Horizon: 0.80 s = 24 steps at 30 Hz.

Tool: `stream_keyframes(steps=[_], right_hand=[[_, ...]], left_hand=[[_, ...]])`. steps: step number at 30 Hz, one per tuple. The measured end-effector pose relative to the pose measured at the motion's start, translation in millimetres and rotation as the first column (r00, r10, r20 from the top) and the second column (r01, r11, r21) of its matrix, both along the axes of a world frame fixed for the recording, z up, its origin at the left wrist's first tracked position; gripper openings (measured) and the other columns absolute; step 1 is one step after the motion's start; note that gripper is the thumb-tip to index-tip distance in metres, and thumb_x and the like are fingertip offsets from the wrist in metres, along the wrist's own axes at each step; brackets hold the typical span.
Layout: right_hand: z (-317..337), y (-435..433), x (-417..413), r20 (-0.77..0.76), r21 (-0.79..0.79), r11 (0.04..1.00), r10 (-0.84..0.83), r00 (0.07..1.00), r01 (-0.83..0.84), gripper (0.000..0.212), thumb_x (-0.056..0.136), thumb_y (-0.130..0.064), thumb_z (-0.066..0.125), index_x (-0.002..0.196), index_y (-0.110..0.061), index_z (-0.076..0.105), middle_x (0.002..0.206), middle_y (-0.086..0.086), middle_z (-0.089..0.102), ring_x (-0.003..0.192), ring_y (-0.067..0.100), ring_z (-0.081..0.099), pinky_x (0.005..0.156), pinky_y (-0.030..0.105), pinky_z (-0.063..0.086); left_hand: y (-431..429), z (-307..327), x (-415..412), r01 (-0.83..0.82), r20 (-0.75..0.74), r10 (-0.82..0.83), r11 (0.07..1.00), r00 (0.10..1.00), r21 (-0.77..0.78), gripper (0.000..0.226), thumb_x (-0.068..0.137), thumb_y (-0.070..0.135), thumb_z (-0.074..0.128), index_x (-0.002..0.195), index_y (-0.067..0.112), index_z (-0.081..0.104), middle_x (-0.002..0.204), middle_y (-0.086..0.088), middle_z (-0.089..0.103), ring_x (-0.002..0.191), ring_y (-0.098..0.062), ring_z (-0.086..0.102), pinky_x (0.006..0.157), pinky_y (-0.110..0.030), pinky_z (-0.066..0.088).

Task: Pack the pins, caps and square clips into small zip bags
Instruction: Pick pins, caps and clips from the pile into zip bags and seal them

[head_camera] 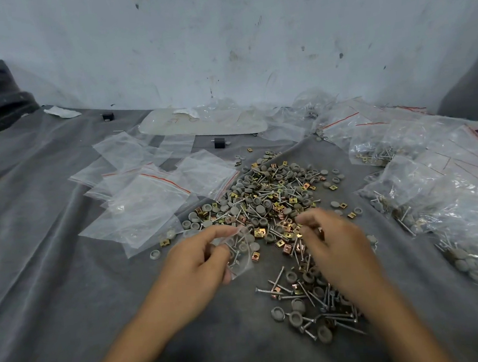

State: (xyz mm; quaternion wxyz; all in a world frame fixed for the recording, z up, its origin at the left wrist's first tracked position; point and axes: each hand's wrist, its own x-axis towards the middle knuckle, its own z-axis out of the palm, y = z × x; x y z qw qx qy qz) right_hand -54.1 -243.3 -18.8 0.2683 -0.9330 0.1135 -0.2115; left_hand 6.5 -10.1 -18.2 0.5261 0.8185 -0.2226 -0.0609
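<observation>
- My left hand (198, 260) pinches the bag (240, 253), lower centre; keep its mouth wide
- My right hand (334, 241) curls over the pile (271, 195); its hold I cannot tell

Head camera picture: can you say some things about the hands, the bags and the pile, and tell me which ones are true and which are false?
1. The left hand holds a small bag. True.
2. That bag is empty. False: pins show inside it.
3. The empty bags lie left of the pile. True.
4. The filled bags lie on the left too. False: they lie to the right of the pile.
5. The right hand is over the pile. True.
</observation>
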Motion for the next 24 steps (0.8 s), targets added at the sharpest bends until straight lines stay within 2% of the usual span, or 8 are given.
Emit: stream_keyframes(steps=[3,5,7,10,16,18,21,24], right_hand=[[-7,-9,2,-0.167,-0.085,0.996,0.020,0.986,-0.034,0.021,0.102,-0.027,0.055,0.117,-0.035,0.067,0.113,-0.014,0.058,0.111,0.009,0.050,0.087,0.030,0.042],[-10,-4,7,-0.169,-0.090,0.995,0.037,0.985,-0.052,0.021,0.101,-0.033,0.056,0.119,-0.036,0.067,0.114,-0.014,0.057,0.112,0.009,0.048,0.086,0.029,0.038],[-12,6,14,-0.147,-0.139,0.989,0.029,0.989,-0.050,0.025,0.101,-0.038,0.055,0.122,-0.034,0.066,0.115,-0.011,0.057,0.113,0.013,0.048,0.091,0.031,0.040],[-15,18,24,-0.201,-0.237,0.971,-0.006,0.980,-0.043,0.035,0.100,-0.048,0.052,0.131,-0.033,0.059,0.123,-0.007,0.054,0.116,0.016,0.045,0.099,0.034,0.039],[-14,26,22,-0.221,-0.351,0.935,-0.021,0.975,-0.059,0.020,0.101,-0.034,0.049,0.118,-0.029,0.058,0.121,-0.005,0.054,0.111,0.019,0.045,0.095,0.034,0.040],[-13,28,20,-0.239,-0.344,0.937,-0.020,0.971,-0.065,0.017,0.101,-0.034,0.048,0.115,-0.028,0.054,0.118,-0.006,0.056,0.110,0.018,0.046,0.093,0.035,0.040],[-11,28,16,-0.255,-0.347,0.933,0.005,0.967,-0.097,0.010,0.101,-0.032,0.048,0.109,-0.027,0.051,0.115,-0.007,0.057,0.106,0.017,0.045,0.091,0.035,0.038],[-13,32,12,-0.247,-0.334,0.935,0.034,0.968,-0.118,0.009,0.101,-0.031,0.048,0.109,-0.027,0.050,0.114,-0.007,0.055,0.106,0.016,0.044,0.092,0.033,0.038]], left_hand=[[-1,0,0,0.000,0.003,0.000,1.000,1.000,0.005,0.033,0.101,0.014,0.051,0.111,0.041,0.067,0.061,0.000,0.070,0.052,-0.004,0.053,0.055,-0.023,0.041],[-1,0,0,0.003,0.001,-0.003,1.000,1.000,0.002,0.033,0.102,0.014,0.050,0.111,0.041,0.068,0.061,0.000,0.070,0.052,-0.004,0.053,0.056,-0.025,0.041],[0,0,-1,0.010,0.002,-0.010,1.000,1.000,-0.005,0.031,0.102,0.017,0.050,0.112,0.041,0.068,0.061,0.000,0.070,0.054,-0.005,0.054,0.058,-0.026,0.041],[0,0,-1,0.011,0.000,-0.011,1.000,1.000,-0.023,0.030,0.091,0.033,0.048,0.111,0.042,0.068,0.061,0.000,0.070,0.056,-0.007,0.057,0.059,-0.028,0.043],[0,-2,0,0.002,-0.003,-0.002,1.000,1.000,-0.031,0.028,0.092,0.034,0.048,0.111,0.042,0.068,0.061,0.000,0.070,0.054,-0.006,0.055,0.059,-0.027,0.043],[0,-2,0,-0.001,-0.003,0.001,1.000,1.000,-0.023,0.031,0.089,0.036,0.047,0.111,0.042,0.067,0.061,0.000,0.070,0.055,-0.006,0.055,0.059,-0.028,0.043],[1,-3,1,0.007,0.002,-0.007,1.000,1.000,-0.014,0.029,0.099,0.024,0.050,0.111,0.044,0.067,0.062,0.000,0.070,0.054,-0.005,0.054,0.058,-0.028,0.043],[0,-4,1,0.017,-0.003,-0.017,1.000,1.000,-0.015,0.030,0.095,0.029,0.048,0.111,0.047,0.067,0.063,0.001,0.071,0.053,-0.005,0.054,0.056,-0.027,0.043]])
